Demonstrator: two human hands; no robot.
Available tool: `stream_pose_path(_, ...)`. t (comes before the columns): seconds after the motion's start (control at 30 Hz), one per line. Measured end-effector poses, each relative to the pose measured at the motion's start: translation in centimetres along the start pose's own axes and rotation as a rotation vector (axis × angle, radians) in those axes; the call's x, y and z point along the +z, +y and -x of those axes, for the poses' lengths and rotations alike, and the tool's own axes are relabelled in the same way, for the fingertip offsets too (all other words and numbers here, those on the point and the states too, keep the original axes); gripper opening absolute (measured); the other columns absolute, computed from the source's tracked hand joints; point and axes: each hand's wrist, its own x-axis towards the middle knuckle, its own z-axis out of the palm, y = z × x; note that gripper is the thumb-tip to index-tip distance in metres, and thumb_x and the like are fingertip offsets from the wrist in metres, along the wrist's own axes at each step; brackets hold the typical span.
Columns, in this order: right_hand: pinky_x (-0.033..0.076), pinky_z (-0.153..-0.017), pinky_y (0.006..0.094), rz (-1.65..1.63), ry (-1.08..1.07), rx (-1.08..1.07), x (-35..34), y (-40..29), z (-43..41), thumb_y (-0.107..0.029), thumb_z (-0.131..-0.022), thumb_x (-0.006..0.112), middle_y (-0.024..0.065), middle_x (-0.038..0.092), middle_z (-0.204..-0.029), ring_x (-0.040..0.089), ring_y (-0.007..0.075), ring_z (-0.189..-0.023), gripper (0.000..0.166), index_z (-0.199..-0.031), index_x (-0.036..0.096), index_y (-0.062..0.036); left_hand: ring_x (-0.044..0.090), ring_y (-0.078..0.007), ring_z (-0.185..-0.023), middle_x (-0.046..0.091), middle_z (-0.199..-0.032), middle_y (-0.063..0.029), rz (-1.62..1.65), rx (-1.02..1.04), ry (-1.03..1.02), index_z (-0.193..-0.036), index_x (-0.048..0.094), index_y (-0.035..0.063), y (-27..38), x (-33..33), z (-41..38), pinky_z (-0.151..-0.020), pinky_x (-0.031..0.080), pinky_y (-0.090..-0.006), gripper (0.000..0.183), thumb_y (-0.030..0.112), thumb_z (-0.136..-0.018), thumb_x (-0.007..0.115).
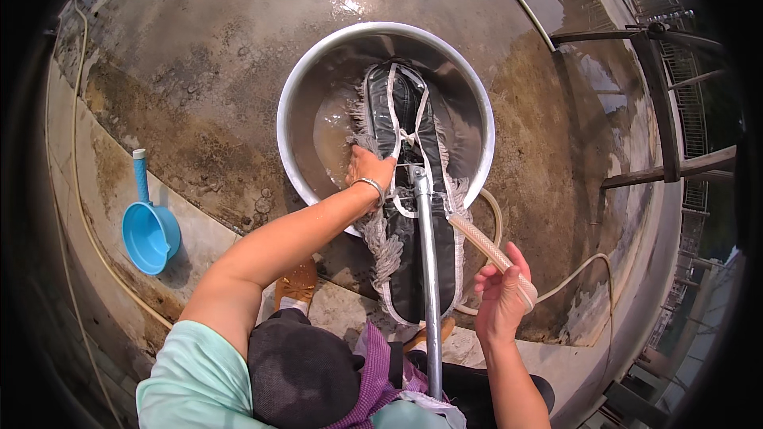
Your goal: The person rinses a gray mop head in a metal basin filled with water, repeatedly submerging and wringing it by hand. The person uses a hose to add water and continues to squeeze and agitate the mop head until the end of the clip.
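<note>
A flat dust mop with a black backing, white ties and grey yarn fringe [384, 250] rests across the rim of a wide metal basin [286, 125]. Its far end lies inside the basin; its near end sticks out towards me. My left hand [368, 170] grips the grey fringe at the mop's left edge. From the mop's centre a metal mop handle [428, 274] runs back to my body. In my right hand [503, 295] is a clear braided hose [486, 242], its open end close to the mop's right edge. Murky water [334, 137] shows in the basin.
A blue plastic dipper [152, 238] stands on the paving at the left. A long pale hose [76, 155] runs along the left side. Wooden beams [658, 107] stand at the right, near a pale pole [518, 0] on the wet concrete floor [208, 30].
</note>
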Motion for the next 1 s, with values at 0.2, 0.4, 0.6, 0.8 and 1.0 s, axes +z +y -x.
stream_pose_path(0.2,0.047,-0.062,0.0250,-0.036,0.058,-0.024,-1.1,0.2,0.0,-0.030,-0.090,0.054,0.0100,0.061,-0.083,0.059,0.0168,-0.071,0.045,-0.122,0.043,-0.0001,0.029,-0.0332,-0.129,0.036,-0.137,-0.0164,0.057,1.249,0.193,-0.131,0.038,0.0038,4.7,-2.5,7.1,-0.106,0.019,-0.0460,0.056,0.014,-0.079,0.056)
stream_pose_path(0.4,0.049,-0.067,0.0265,-0.273,0.057,0.148,0.5,-0.5,0.7,-0.027,-0.090,0.053,0.0134,0.061,-0.090,0.061,0.0189,-0.076,0.052,-0.130,0.033,0.0003,0.052,-0.0271,-0.077,0.050,-0.077,-0.0089,0.078,1.660,-0.500,-0.095,0.057,0.0046,3.1,1.3,10.6,-0.066,0.044,-0.0368,0.028,0.030,-0.083,0.056)
stream_pose_path(0.6,0.050,-0.068,0.0312,0.722,-0.392,-0.061,-2.1,-2.9,0.5,-0.008,-0.080,0.064,0.0165,0.061,-0.098,0.062,0.0220,-0.082,0.046,-0.122,0.047,-0.0002,0.047,-0.0265,-0.072,0.045,-0.072,-0.0080,-0.075,1.785,-0.241,-0.082,0.055,0.0060,5.8,-1.6,3.9,-0.066,0.039,-0.0360,0.029,0.035,-0.085,0.052)
stream_pose_path(0.8,0.040,-0.091,0.0340,0.458,-0.355,-0.023,-4.5,1.4,-2.1,-0.033,-0.089,0.054,0.0171,0.045,-0.129,0.050,0.0222,-0.110,0.072,-0.142,0.014,-0.0039,0.047,-0.0254,-0.079,0.046,-0.076,-0.0069,-0.039,1.807,-0.270,-0.081,0.054,0.0082,6.5,-2.3,4.5,-0.072,0.038,-0.0355,0.027,0.035,-0.084,0.052)
stream_pose_path(1.0,0.040,-0.052,0.0202,0.572,-0.263,0.201,-3.6,1.5,-1.7,-0.032,-0.092,0.049,-0.0003,0.050,-0.067,0.047,0.0081,-0.056,0.034,-0.108,0.053,-0.0027,0.047,-0.0267,-0.102,0.051,-0.091,-0.0086,-0.107,1.720,-0.250,-0.093,0.057,0.0101,4.7,0.0,3.5,-0.089,0.033,-0.0412,0.026,0.034,-0.082,0.057)
